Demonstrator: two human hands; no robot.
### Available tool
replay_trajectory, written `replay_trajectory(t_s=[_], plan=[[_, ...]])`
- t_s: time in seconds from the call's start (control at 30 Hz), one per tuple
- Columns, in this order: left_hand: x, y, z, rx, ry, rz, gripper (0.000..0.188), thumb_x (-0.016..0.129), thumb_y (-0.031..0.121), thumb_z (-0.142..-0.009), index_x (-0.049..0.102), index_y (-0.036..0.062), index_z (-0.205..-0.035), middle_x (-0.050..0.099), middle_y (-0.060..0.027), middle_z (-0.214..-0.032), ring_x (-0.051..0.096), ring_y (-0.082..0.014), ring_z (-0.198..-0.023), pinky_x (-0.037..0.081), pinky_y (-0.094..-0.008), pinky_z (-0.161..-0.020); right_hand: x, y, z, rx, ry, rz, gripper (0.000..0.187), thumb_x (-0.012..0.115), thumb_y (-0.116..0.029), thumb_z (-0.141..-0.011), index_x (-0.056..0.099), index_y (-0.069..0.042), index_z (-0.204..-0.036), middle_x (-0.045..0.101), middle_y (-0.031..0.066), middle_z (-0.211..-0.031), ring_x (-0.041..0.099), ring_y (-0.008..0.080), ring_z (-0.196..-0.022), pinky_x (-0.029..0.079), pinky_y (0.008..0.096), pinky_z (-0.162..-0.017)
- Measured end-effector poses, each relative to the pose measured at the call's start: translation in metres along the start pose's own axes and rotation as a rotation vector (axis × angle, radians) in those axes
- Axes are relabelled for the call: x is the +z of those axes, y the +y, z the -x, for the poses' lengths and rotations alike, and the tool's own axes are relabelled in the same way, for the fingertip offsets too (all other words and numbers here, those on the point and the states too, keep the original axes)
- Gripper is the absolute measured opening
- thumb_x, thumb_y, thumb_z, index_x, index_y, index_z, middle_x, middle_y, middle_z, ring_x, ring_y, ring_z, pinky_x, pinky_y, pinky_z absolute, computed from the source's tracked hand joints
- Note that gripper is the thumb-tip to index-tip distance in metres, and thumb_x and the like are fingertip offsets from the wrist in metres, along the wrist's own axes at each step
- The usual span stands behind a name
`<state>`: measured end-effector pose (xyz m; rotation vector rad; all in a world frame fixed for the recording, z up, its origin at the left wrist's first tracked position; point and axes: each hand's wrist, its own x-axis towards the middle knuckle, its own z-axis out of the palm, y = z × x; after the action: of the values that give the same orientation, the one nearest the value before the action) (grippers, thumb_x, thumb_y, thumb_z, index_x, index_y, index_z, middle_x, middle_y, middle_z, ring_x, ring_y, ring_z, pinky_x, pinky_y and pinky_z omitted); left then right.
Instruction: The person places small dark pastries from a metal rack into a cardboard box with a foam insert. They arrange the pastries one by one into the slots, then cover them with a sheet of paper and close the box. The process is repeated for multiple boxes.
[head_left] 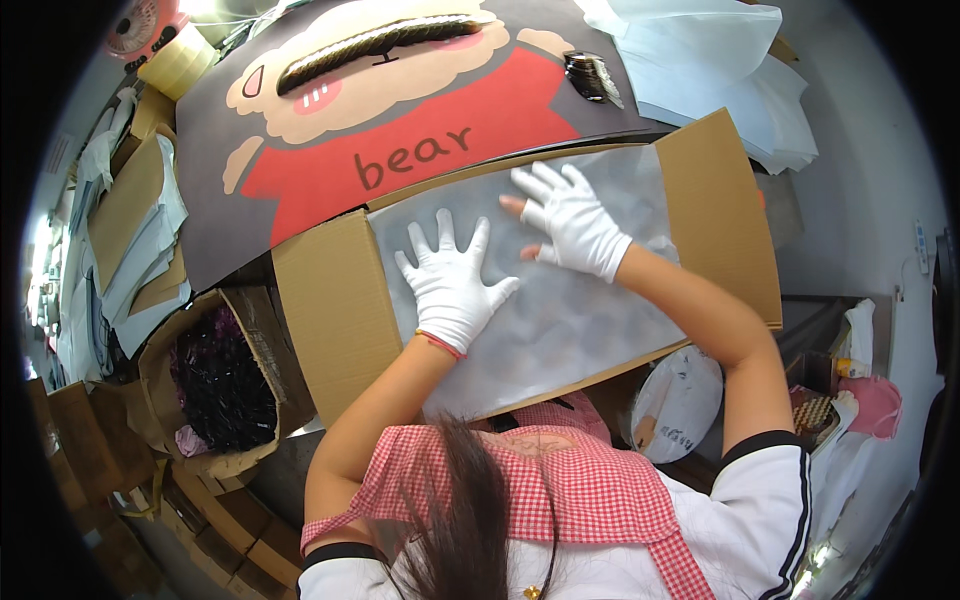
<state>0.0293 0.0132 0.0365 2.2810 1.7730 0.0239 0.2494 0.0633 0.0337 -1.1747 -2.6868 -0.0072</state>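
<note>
left hand [447, 283], white-gloved: palm down, fingers spread wide apart, laid on a mottled pale sheet [565, 335]. right hand [578, 225], gloved with the thumb and one finger bare at the tips: fingers apart, palm down over the same sheet; whether it presses cannot be told. the sheet lies beneath both sets of fingers, inside an open cardboard box [335, 318], whose flaps [720, 205] stand out left of the left fingers and right of the right fingers. beyond the fingertips, a dark mat [215, 225] with a cartoon animal [420, 90] in red carries a long brown-black bundle [380, 48] and, ahead and right of the right fingers, a short dark bunch [591, 77]; further right, loose white sheets [705, 65]
</note>
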Motion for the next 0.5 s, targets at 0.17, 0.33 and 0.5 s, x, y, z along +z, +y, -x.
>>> replay_trajectory(t_s=[0.17,0.33,0.5], plan=[[-0.018,-0.038,-0.015,0.085,0.176,0.153,0.094,0.071,0.057,-0.077,0.035,0.0119,-0.151,0.029,-0.0264,-0.154,0.025,-0.0512,-0.14,0.021,-0.0626,-0.113,-0.021,0.015,-0.015,0.028,0.016,-0.1,0.067,0.078,-0.041,-0.074,0.059,-0.008,-0.129,0.053,0.0169,-0.135,0.047,0.0364,-0.127,0.036,0.0506,-0.105],[-0.044,-0.148,-0.12,0.179,0.61,0.058,0.084,0.074,0.041,-0.08,0.036,0.0016,-0.144,0.038,-0.0244,-0.147,0.037,-0.0403,-0.132,0.031,-0.0495,-0.109,-0.029,0.094,-0.092,-0.064,0.339,0.051,0.037,0.078,-0.025,-0.077,0.063,-0.006,-0.104,0.062,0.0093,-0.115,0.057,0.0286,-0.107,0.046,0.0433,-0.089],[-0.065,-0.245,-0.225,-0.368,0.399,-0.016,0.097,0.067,0.053,-0.082,0.023,0.0004,-0.151,0.033,-0.0233,-0.153,0.029,-0.0411,-0.141,0.023,-0.0537,-0.115,-0.001,0.185,-0.212,0.146,0.226,0.243,0.024,0.065,-0.018,-0.084,0.063,-0.005,-0.105,0.067,0.0143,-0.105,0.062,0.0316,-0.1,0.05,0.0414,-0.085]])
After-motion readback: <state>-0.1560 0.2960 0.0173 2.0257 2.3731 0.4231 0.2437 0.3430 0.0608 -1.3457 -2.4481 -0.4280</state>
